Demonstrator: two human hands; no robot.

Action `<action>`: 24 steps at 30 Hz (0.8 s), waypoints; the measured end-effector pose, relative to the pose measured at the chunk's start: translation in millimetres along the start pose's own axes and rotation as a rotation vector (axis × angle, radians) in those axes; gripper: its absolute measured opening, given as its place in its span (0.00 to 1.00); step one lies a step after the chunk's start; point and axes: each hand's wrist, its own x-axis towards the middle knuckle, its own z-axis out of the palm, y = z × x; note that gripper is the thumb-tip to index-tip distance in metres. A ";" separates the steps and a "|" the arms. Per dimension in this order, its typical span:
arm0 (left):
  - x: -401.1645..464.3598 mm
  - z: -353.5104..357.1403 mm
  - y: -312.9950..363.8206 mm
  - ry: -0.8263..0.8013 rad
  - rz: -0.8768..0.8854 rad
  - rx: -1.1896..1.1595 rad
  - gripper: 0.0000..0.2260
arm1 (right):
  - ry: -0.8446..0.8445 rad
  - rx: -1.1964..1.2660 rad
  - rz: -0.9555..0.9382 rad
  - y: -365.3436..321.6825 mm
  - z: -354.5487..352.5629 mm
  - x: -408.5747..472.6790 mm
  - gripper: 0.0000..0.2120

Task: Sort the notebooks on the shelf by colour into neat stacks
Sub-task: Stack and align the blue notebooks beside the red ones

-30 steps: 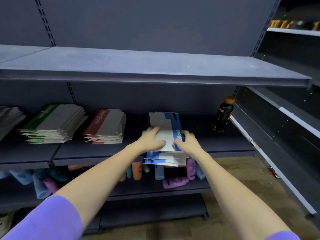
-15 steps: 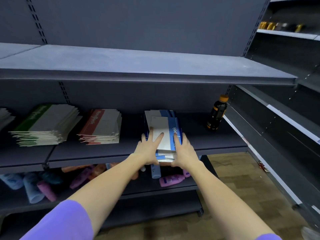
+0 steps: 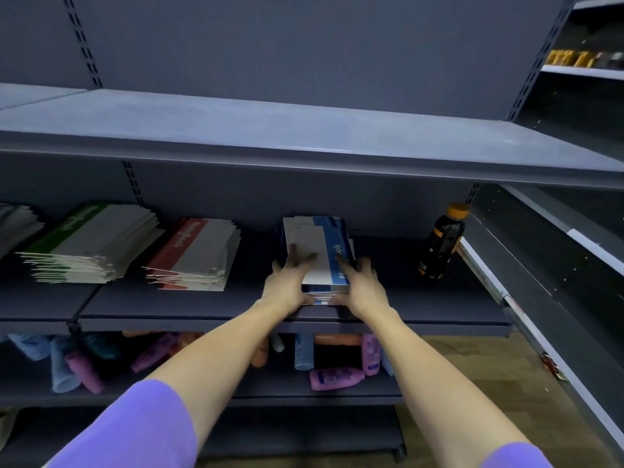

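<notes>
Head view, both hands [image 3: 324, 285] flat-fingered against flat blue paper notebook stack [image 3: 324, 251], matte grey metal shelf [image 3: 202, 302]

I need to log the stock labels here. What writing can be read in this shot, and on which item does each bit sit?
"NoteBook": red stack, on the top cover's red band.
"...ook": blue stack; the right hand hides the rest of the word.
Green stack: white lettering, too blurred to read.
Dark bottle: label unreadable.
Pink bottle on the lower shelf: print too small.
</notes>
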 end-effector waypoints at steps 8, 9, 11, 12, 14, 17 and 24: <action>12.3 -17.0 -11.3 -0.170 -0.008 -0.108 0.57 | -0.144 0.259 -0.028 12.4 -6.8 17.3 0.59; 12.2 -17.4 -12.5 -0.150 -0.032 -0.116 0.58 | -0.137 0.297 -0.035 11.8 -8.6 17.8 0.61; 13.7 -13.0 -14.7 -0.134 -0.078 -0.115 0.61 | -0.133 0.301 -0.041 10.1 -8.4 19.7 0.65; 15.4 -9.4 -16.4 -0.133 -0.085 -0.113 0.61 | -0.145 0.283 -0.030 9.5 -7.0 20.8 0.66; 18.6 -3.2 -20.1 -0.130 -0.082 -0.104 0.61 | -0.166 0.244 -0.017 10.9 -3.1 22.1 0.67; 20.6 0.5 -23.2 -0.147 -0.077 -0.097 0.65 | -0.168 0.165 -0.047 13.2 -1.6 23.1 0.67; 33.7 -0.7 -27.6 -0.132 -0.016 0.012 0.61 | -0.048 -0.013 -0.087 14.2 9.9 24.5 0.60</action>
